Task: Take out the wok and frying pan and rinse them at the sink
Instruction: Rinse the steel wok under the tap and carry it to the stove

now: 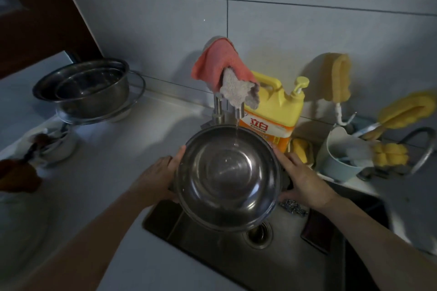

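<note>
I have the wok (228,178) held between both hands over the sink (295,250), its open mouth tipped up toward me and its far rim just under the tap (238,111). A thin stream of water (235,134) falls from the tap and lands inside the wok near the far wall, not at the centre. My left hand (157,178) has its grip curled round the rim on the side away from the detergent bottle (272,111); my right hand (305,183) grips the opposite side, the one nearer that bottle. Fingers go behind the metal, so I cannot see how far they wrap.

What matters for the next move, as I judge it: the tap sits at the far edge of the wok from both grips, about midway between them, so neither hand is nearer. To swill the whole inside I would tilt and roll the wok round under the stream, both hands working together.

The drain (259,234) shows just below the near rim of the wok. A steel scourer (293,207) lies in the sink beneath my right wrist. I see no frying pan that I can be sure of; stacked steel bowls (82,85) stand on the bench (106,160), well apart from the tap on my left side
</note>
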The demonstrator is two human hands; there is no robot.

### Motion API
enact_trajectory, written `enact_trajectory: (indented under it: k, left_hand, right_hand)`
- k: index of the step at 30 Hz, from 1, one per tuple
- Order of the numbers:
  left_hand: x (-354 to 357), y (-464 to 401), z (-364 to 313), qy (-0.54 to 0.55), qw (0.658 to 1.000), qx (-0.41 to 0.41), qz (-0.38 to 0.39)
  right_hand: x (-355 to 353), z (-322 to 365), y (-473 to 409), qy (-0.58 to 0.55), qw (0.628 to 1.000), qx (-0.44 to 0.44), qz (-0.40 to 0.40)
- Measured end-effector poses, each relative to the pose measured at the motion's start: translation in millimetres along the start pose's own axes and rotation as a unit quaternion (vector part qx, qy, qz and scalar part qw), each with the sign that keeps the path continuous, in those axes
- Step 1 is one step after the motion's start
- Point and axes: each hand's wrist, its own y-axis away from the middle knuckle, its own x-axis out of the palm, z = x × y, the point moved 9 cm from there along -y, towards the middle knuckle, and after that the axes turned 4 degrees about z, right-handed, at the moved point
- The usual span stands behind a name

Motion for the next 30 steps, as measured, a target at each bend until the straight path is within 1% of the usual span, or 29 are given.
enact_trajectory:
  k: [1,3,6,8,11,13,15,17,19,21,22,24,25,27,28,30]
  left_hand:
    - [6.9,-3.9,-2.5,0.019,0.999,-0.006,0.038]
    - [14.9,-9.3,-11.5,0.044,0.995,0.003,0.087]
    - [22.7,-15.7,-29.8,0.075,0.987,0.057,0.133]
    - [30.1,-22.3,-37.6,0.077,0.977,0.071,0.184]
    - [39.4,-32.9,-38.7,0.095,0.956,0.054,0.271]
    - [39.7,-37.1,-40.3,0.065,0.942,0.04,0.325]
    - [34.4,-40.2,-43.5,0.033,0.928,0.03,0.371]
    - [19.1,-40.4,-57.4,0.036,0.91,0.048,0.411]
    - [5.3,-41.3,-64.7,0.046,0.896,0.064,0.436]
    - [0.1,-45.9,-54.9,0.045,0.9,0.058,0.429]
    - [-3.3,-48.8,-46.9,0.033,0.912,0.049,0.405]
    - [-13.8,-55.5,-31.6,-0.029,0.946,0.033,0.322]
    - [-17.7,-56.8,-27.2,-0.038,0.954,0.033,0.294]
    - [-25.9,-51.9,-26.5,-0.025,0.959,0.042,0.279]
    - [-32.6,-50.3,-26.1,-0.027,0.964,0.048,0.259]
    - [-50.4,-47.5,-25.4,-0.041,0.981,0.067,0.179]
  right_hand:
    - [3.9,-6.8,0.5,-0.029,0.999,0.015,0.028]
    - [9.0,-17.3,4.6,-0.064,0.995,0.035,0.07]
    - [10.5,-24.4,15.3,-0.094,0.989,0.035,0.11]
    - [10.6,-29.3,23.2,-0.122,0.981,0.047,0.14]
    - [14.2,-37.9,31.7,-0.155,0.97,0.047,0.183]
    - [17.6,-48.4,39.4,-0.161,0.961,0.065,0.216]
    - [22.8,-56.7,48.9,-0.184,0.946,0.096,0.25]
    - [31.2,-57.6,58.3,-0.237,0.922,0.128,0.279]
    - [41.5,-52.0,64.0,-0.293,0.9,0.143,0.289]
    - [51.0,-47.6,63.8,-0.319,0.895,0.152,0.272]
    - [53.8,-44.8,62.5,-0.324,0.896,0.158,0.257]
    - [60.2,-40.3,57.4,-0.328,0.906,0.156,0.219]
    - [63.1,-37.7,54.8,-0.329,0.911,0.153,0.197]
    - [66.2,-32.6,49.5,-0.329,0.922,0.15,0.139]
    - [65.1,-29.6,46.0,-0.322,0.93,0.142,0.105]
    - [52.8,-19.2,37.8,-0.282,0.953,0.104,0.034]
